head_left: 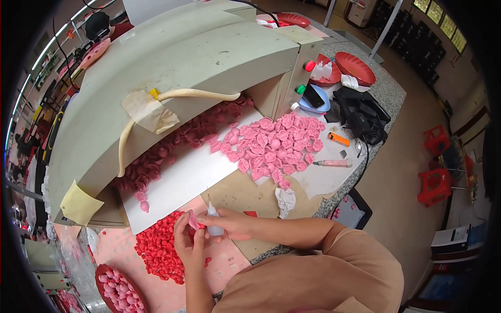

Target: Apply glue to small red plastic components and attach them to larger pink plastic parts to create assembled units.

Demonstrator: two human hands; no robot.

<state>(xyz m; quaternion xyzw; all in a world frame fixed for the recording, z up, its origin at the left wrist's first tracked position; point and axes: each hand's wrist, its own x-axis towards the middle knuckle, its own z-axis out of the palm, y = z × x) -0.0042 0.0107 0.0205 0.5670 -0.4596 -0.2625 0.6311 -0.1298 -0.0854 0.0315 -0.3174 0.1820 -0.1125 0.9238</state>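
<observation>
My left hand pinches a small pink petal-shaped piece with its fingers closed. Right beside it, my right hand is wrapped round a translucent squeeze bottle, whose thin nozzle points upward. A tiny bit of red shows by the fingers, too small to name. Under and left of my left hand lies a heap of small red pieces on a pink sheet. Farther off, many pink cup-like pieces are piled on the worktop, and more sit under the machine's hood.
A large grey-green machine arches over a white belt. At the front left is a red bowl of pink balls. A crumpled tissue, an orange lighter, a knife, a phone and a black bag lie right.
</observation>
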